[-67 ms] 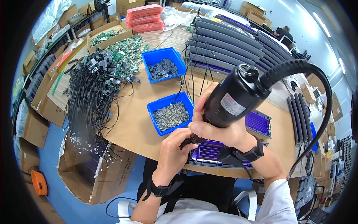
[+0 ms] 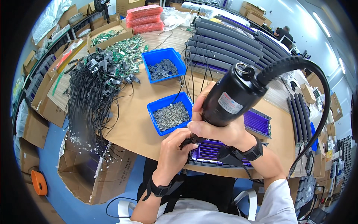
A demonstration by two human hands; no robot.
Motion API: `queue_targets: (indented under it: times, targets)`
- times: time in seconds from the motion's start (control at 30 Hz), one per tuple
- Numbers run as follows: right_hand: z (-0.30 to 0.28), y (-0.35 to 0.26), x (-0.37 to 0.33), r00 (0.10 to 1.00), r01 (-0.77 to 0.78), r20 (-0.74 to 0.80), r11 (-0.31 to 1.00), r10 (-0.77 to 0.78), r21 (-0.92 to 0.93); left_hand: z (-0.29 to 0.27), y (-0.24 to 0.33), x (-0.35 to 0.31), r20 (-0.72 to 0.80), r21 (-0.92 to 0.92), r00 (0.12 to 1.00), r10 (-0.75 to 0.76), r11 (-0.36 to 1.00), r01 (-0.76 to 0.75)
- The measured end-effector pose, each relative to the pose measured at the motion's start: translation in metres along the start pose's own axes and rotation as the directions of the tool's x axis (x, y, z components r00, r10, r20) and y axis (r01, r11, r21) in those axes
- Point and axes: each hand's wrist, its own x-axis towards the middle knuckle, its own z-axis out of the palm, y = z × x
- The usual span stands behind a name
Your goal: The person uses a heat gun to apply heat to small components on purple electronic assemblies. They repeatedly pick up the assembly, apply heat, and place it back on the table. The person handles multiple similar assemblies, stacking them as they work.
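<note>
My right hand [image 2: 220, 130] is wrapped round a black electric screwdriver [image 2: 233, 95], which leans with its cable end up and to the right. Its tip is hidden behind my hands. Close by, my left hand [image 2: 174, 147] pinches with thumb and fingers at the left end of a purple and dark grey slatted panel [image 2: 207, 151]. What sits between those fingers is mostly covered, with only something dark showing. The panel lies at the table's near edge, partly under my right wrist.
Beyond my hands are a blue bin of screws [image 2: 169, 116] and a blue bin of small dark parts [image 2: 162, 69]. Black cables with connectors [image 2: 93, 82] hang off the table's left side. Long grey panels [image 2: 223, 41] are stacked behind. Another purple panel [image 2: 257, 124] lies right.
The upper end of the screwdriver and its cable have tipped slightly to the left, my right hand with them. My left hand stays where it was.
</note>
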Motion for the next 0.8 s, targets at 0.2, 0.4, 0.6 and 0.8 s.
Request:
queue_targets:
  times: [0.2, 0.4, 0.6, 0.8]
  targets:
    - [0.005, -0.002, 0.000, 0.999, -0.029, -0.018, 0.999, 0.029, 0.019, 0.000, -0.002, -0.002, -0.009, 0.001, 1.000, 0.006, 1.000, -0.006]
    - [0.007, -0.002, -0.004, 0.997, 0.023, -0.069, 0.998, -0.027, -0.066, 0.001, 0.000, -0.002, -0.008, 0.016, 1.000, 0.020, 1.000, -0.020]
    - [0.008, -0.019, -0.010, 0.987, 0.044, -0.150, 0.989, -0.066, -0.141, 0.002, 0.000, -0.001, -0.007, -0.032, 0.999, 0.043, 0.999, -0.043]
    - [-0.018, -0.059, -0.035, 0.986, 0.025, -0.140, 0.905, -0.093, -0.425, -0.004, 0.001, -0.001, 0.133, 0.109, 0.990, 0.037, 0.993, -0.052]
